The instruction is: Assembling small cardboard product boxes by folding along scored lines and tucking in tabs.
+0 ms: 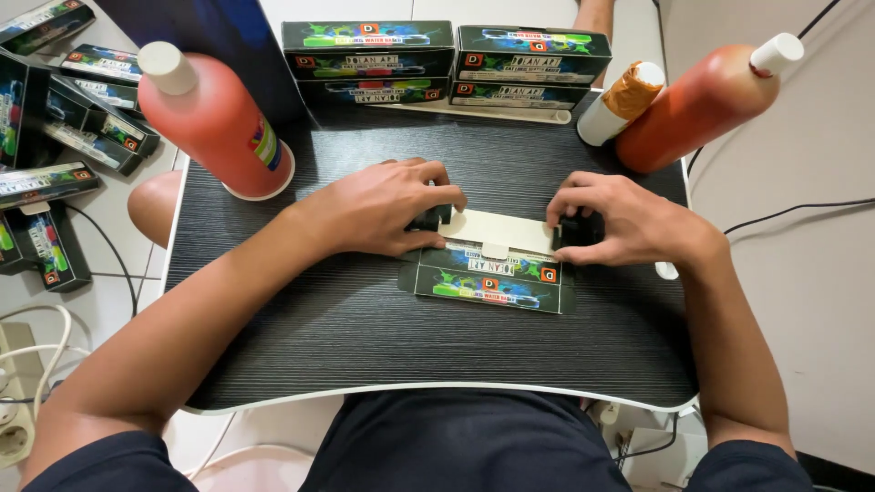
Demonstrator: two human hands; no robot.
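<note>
A flat, half-folded black carton [492, 273] with bright green and blue print lies in the middle of the dark lap table [365, 337]. Its pale inner side faces up at the back. My left hand [378, 208] pinches the carton's left end flap. At the opposite end, my right hand [620, 220] grips the right end flap. Both hands rest on the tabletop.
Several finished black cartons [447, 56] are stacked at the table's far edge. A red bottle [214, 118] stands at the back left; another red bottle [706, 100] and a small white bottle [620, 102] lean at the back right. More cartons [64, 118] lie on the floor left.
</note>
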